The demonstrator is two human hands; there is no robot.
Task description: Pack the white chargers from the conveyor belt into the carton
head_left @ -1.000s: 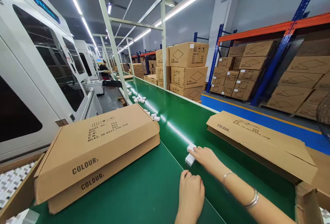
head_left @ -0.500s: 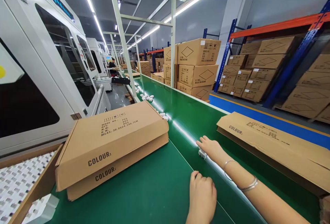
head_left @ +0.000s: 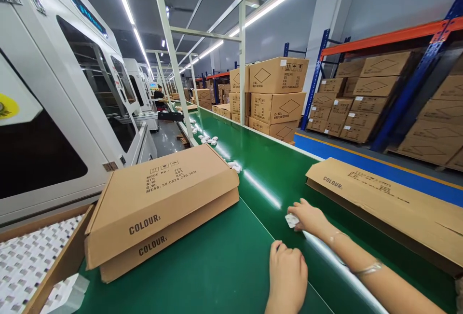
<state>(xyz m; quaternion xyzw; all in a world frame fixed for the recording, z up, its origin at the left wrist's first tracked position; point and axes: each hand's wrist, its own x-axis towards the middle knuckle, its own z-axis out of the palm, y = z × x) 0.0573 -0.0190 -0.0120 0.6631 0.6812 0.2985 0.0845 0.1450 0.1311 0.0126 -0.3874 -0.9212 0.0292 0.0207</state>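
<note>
My right hand (head_left: 308, 218), with bracelets on its wrist, is over the green conveyor belt (head_left: 264, 159). Its fingers are closed on a small white plastic part (head_left: 291, 221), whose exact kind I cannot make out. Nearer to me, my left hand (head_left: 288, 273) is curled over the green work surface (head_left: 217, 256) beside the belt. Whatever its fingers may hold is hidden. To the left of it lie two stacked flat cardboard boxes (head_left: 173, 184) printed "COLOUR:". More small white parts (head_left: 208, 139) are scattered farther up the belt.
An open carton (head_left: 77, 227) filled with white parts sits at lower left, with a white piece (head_left: 67, 294) beside it. Another flat cardboard box (head_left: 383, 203) lies along the belt's right side. White machines (head_left: 90, 87) line the left; stacked cartons (head_left: 278, 106) stand beyond the belt.
My right hand has closed on the small white part and lifted it, shifting slightly right and nearer me. The left hand stays curled in almost the same place.
</note>
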